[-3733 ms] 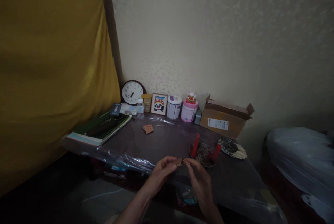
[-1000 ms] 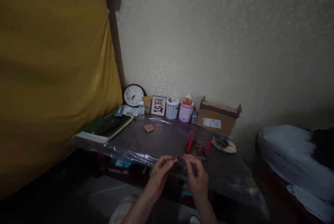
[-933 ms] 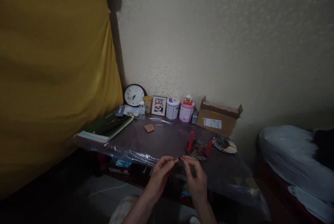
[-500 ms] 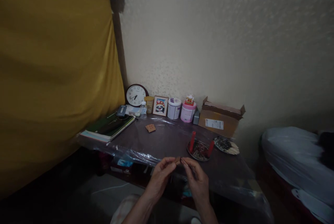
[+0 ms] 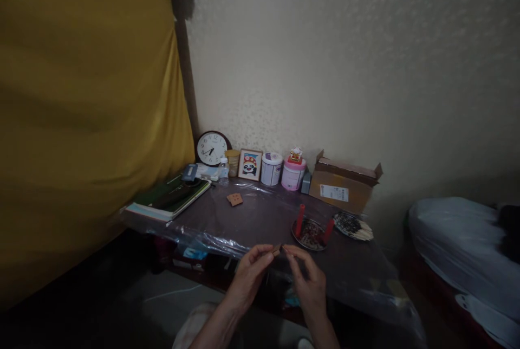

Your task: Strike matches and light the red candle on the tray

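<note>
My left hand (image 5: 251, 273) pinches a small brown box (image 5: 277, 250), probably a matchbox, above the near edge of the dark table (image 5: 260, 219). My right hand (image 5: 309, 278) is pinched just to its right, fingertips at the box's end; what they hold is too small to make out. Just beyond the hands a round plate (image 5: 311, 235) carries two short red candles (image 5: 299, 220) and dark bits. A second plate of spent sticks (image 5: 352, 226) lies to its right.
Along the wall stand a clock (image 5: 211, 148), a framed panda picture (image 5: 249, 164), two tubs (image 5: 271, 168), a cardboard box (image 5: 343, 186). Books (image 5: 168, 201) lie left, a small brown card (image 5: 234, 199) mid-table. A yellow cloth (image 5: 81, 121) hangs left. A plastic-covered bundle (image 5: 459, 240) sits right.
The hands stay together at the table's near edge, fingers shifting slightly around the small box. The view has drifted a little; nothing on the table has moved.
</note>
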